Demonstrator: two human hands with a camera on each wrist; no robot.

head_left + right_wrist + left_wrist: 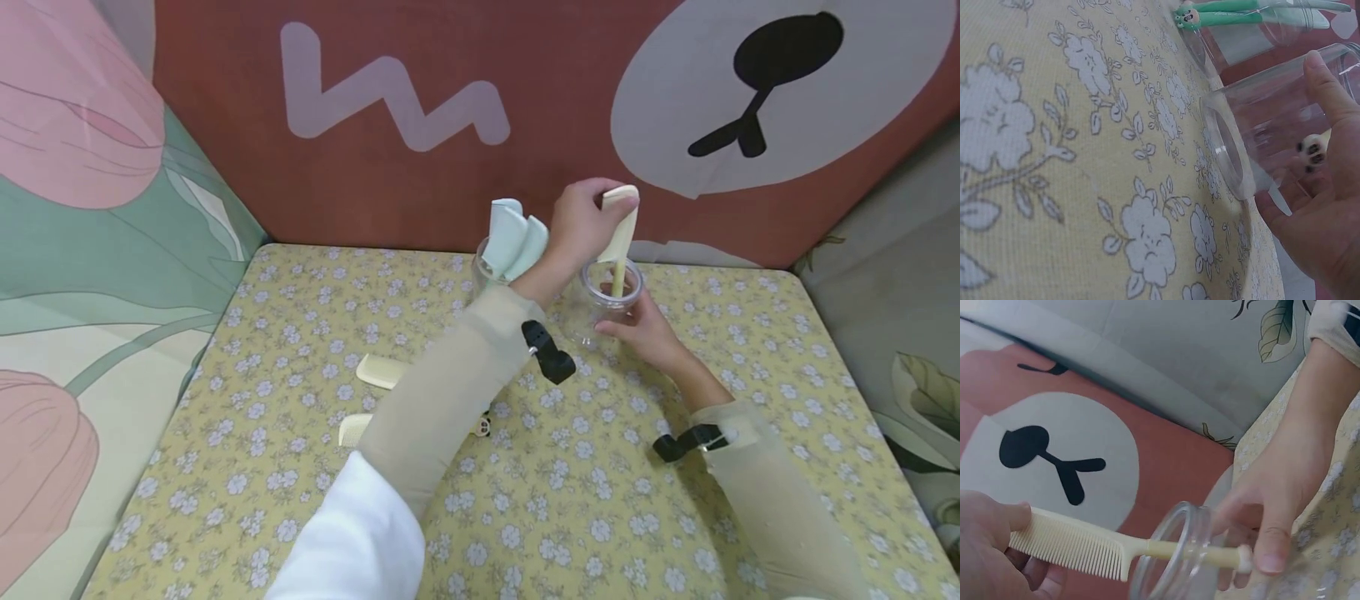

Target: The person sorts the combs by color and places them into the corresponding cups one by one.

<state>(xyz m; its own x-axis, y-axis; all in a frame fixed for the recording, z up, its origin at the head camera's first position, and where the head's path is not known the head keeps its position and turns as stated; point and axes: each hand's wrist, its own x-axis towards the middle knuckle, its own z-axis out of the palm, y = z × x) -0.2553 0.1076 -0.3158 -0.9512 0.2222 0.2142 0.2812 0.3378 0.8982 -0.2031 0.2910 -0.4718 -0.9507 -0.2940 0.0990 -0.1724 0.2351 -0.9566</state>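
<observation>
My left hand [588,218] pinches a cream comb [621,225] by its toothed end, above a clear jar [588,321]. The comb's handle points down through the jar's mouth; in the right wrist view its panda-head tip [1314,153] shows inside the jar. Around the jar's side, my right hand [648,329] curls its fingers and thumb, and the jar's base is on or close to the tabletop. Two more cream combs [380,372] lie on the table, partly hidden beneath my left forearm.
Left of the held jar stands a second clear jar [480,273] with pale green combs [506,239] upright in it, partly behind my left wrist. The flowered tabletop [570,517] ends at a printed fabric wall [420,200] at the back.
</observation>
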